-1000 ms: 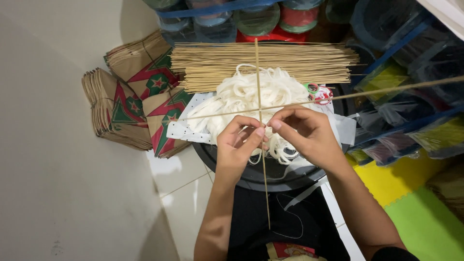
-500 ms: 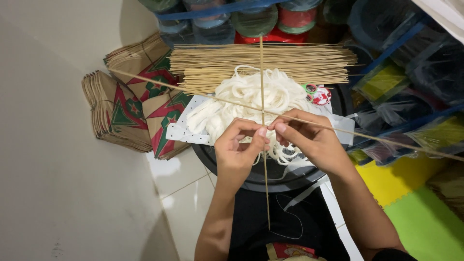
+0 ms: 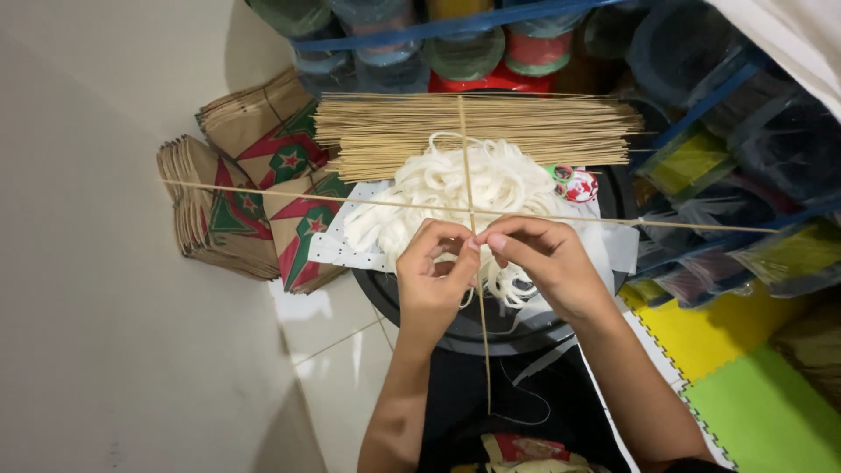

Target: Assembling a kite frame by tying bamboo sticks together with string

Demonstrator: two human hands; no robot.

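1. the left hand (image 3: 431, 278) and the right hand (image 3: 545, 263) meet fingertip to fingertip over the middle of the scene, just below the point where two thin bamboo sticks cross.
2. the upright stick (image 3: 480, 342) runs from the stick bundle down past the wrists to the person's lap; the cross stick (image 3: 263, 192) lies almost level, reaching from the paper stacks on the left to the shelves on the right.
3. both hands are closed to a narrow pinch at the crossing; the fingertips hide the exact spot, so i cannot tell whether they pinch the sticks alone or a bit of string with them.
4. right behind the hands lies a loose heap of white string (image 3: 455, 188), resting on a white perforated sheet (image 3: 337, 250).
5. under that is a round dark tray (image 3: 491, 328), its rim showing below the hands.
6. farther back, a thick bundle of bamboo sticks (image 3: 526, 127) lies crosswise, touching the string heap's far edge.
7. to the left, folded stacks of brown paper kites (image 3: 236, 206) with red and green star patterns lean against the pale wall.
8. a small red and green roll (image 3: 574, 182) sits just right of the string.
9. blue shelving (image 3: 701, 105) with wrapped goods crowds the right side; green and yellow foam mats (image 3: 753, 385) cover the floor there.
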